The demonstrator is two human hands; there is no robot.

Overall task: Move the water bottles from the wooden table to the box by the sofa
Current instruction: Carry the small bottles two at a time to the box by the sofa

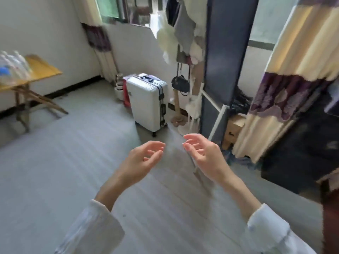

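Both hands empty, fingers loosely curled: left hand (145,158), right hand (205,154), over floor (55,171). Water bottles (12,65) blurred on wooden desk (44,67), far left.

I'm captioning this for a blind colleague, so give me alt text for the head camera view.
Two empty, open hands, the left hand and right hand, reach forward over a grey floor. Water bottles sit blurred on a wooden table at far left; a white suitcase stands by the wall ahead.
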